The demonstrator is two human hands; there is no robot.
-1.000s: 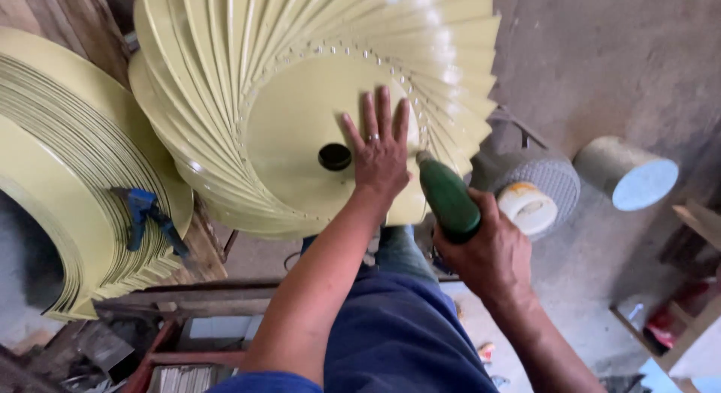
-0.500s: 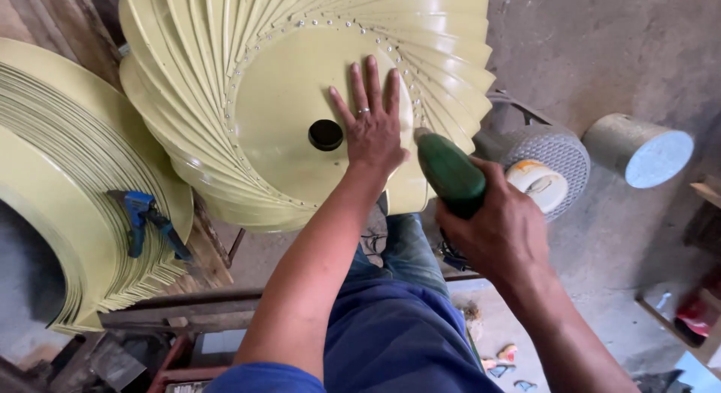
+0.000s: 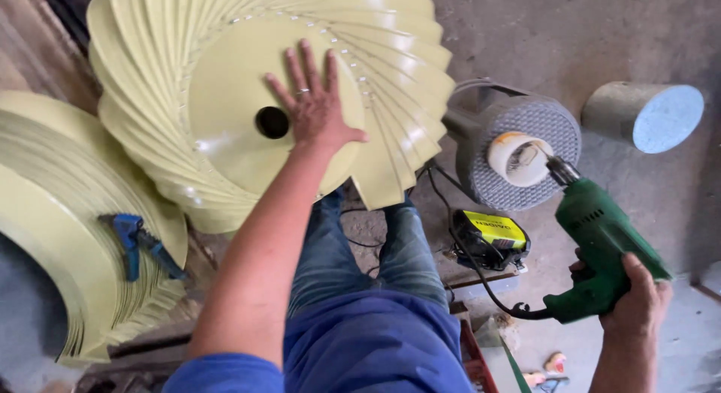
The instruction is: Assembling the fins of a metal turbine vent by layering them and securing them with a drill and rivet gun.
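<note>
1. While the head camera looks straight down, the left hand point(image 3: 314, 100) lies flat with fingers spread wide on the central disc of the pale yellow fan wheel point(image 3: 225, 92), just right of its dark hub hole point(image 3: 272, 122); it presses rather than grips, and a ring shows on one finger.
2. Round that disc the wheel's curved blades point(image 3: 398, 100) fan out in a swirl, and the wheel sits above the person's knees in blue jeans point(image 3: 360, 243).
3. Over on the right, the right hand point(image 3: 635, 299) is wrapped tight round the handle of a green electric drill point(image 3: 601, 246), well apart from the wheel, its chuck pointing up and left.
4. Look at the drill's tip: it sits just beside a white roll point(image 3: 518, 156) lying on a grey mesh-covered drum point(image 3: 526, 149), whether touching cannot be told.
5. A black cord point(image 3: 466, 250) trails from the drill past a black-and-yellow box point(image 3: 488, 235) on the floor.
6. Far left, a second pale yellow fan wheel point(image 3: 60, 235) leans, with a blue clamp point(image 3: 139, 243) clipped on its blades.
7. Top right, a grey cylinder point(image 3: 646, 115) lies on the concrete floor point(image 3: 586, 40).
</note>
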